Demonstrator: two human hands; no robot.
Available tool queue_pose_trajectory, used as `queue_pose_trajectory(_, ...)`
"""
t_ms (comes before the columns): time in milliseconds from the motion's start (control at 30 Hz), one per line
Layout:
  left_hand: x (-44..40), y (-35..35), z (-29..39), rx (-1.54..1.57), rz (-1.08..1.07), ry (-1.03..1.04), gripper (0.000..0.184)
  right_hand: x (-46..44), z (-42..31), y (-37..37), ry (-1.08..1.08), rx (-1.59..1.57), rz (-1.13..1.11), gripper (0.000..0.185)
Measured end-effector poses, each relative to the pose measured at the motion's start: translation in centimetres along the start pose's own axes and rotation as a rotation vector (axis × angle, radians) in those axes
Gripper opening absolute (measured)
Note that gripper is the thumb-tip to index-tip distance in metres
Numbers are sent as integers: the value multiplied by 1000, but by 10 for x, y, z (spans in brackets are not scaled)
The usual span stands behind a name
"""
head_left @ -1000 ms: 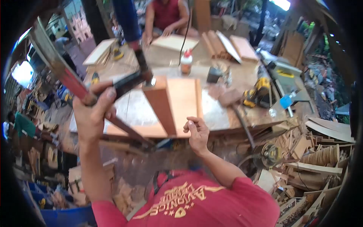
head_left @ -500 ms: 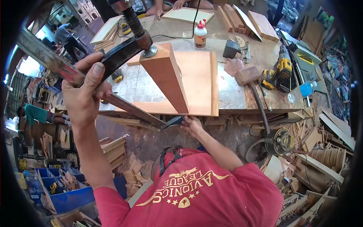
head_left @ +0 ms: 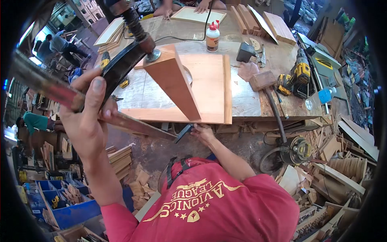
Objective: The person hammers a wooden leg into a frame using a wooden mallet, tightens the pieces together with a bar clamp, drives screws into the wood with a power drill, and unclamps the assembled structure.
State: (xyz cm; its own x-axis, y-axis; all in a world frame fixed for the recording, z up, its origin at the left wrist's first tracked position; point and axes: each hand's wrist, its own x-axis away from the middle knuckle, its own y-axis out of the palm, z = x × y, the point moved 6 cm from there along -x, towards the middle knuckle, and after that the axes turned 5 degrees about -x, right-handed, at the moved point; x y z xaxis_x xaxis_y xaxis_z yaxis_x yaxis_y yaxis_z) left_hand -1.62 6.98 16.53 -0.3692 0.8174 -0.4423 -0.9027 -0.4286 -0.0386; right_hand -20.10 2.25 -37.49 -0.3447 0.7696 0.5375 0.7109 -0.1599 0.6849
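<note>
The bar clamp (head_left: pixel 121 72) is in the left grip (head_left: pixel 86 125), whose thumb and fingers are clamped on it. Its screw pad lies ahead and to the right of this grip, at the top end of a wooden block (head_left: pixel 171 80). The block stands on end at the near edge of a wooden panel (head_left: pixel 211 88), ahead of the right grip (head_left: pixel 204 134). The right grip is positioned at the panel's near edge, fingertips beside the clamp's lower arm; whether they are closed on it cannot be told.

The surface (head_left: pixel 229 40) carries the panel. Beyond the panel from the right grip stands a white bottle (head_left: pixel 212 41) with a red cap; its label is too small to read. Ahead and to the right of that grip lie a mallet (head_left: pixel 263 80) and a yellow-and-black drill (head_left: pixel 301 71), with no legible marking. At the far side, a co-worker's hand (head_left: pixel 203 5) is at a pale panel (head_left: pixel 195 15).

Behind the grips, the red shirt (head_left: pixel 250 205) reads "AVIONICS LEAGUE", inverted, with stars and a shield; the small banner text is illegible.
</note>
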Motion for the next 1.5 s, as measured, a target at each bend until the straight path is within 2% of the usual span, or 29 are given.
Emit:
queue_pose_trajectory(133,14,3,6,-26,61,22,22,4,-10,15,2,-19,-60,28)
queue_pose_trajectory(200,19,4,7,3,19,13,21,0,-11,7,-25,124,-14,29)
queue_pose_trajectory(300,21,12,10,-21,24,28,22,16,-31,0,-138,824,-39,30)
queue_pose_trajectory(400,20,16,14,-64,39,40,24,111,-102,56,-423,1224,-57,24)
queue_pose_trajectory(467,20,14,11,-47,38,39,22,129,-139,57,-517,1054,128,34)
queue_pose_trajectory(567,18,17,11,-22,35,45,22,136,-188,106,-1141,1428,-25,45)
queue_pose_trajectory(667,18,17,11,-18,32,28,23,100,-167,120,-900,1618,-290,51)
queue_pose_trajectory(700,18,16,10,-17,36,17,23,88,-158,119,-901,1661,-273,47)
queue_pose_trajectory(800,21,19,12,-17,30,4,24,72,-149,109,-1005,1638,-236,51)
queue_pose_trajectory(900,22,21,16,-53,47,18,23,75,-144,108,-1042,1614,-225,48)
queue_pose_trajectory(1000,22,20,15,-44,37,28,23,79,-144,113,-1010,1604,-226,42)
queue_pose_trajectory(1300,25,23,17,-92,51,36,23,83,-146,115,-1042,1655,-316,42)
queue_pose_trajectory(1500,23,21,14,-35,41,82,24,77,-139,111,-908,1638,-269,45)
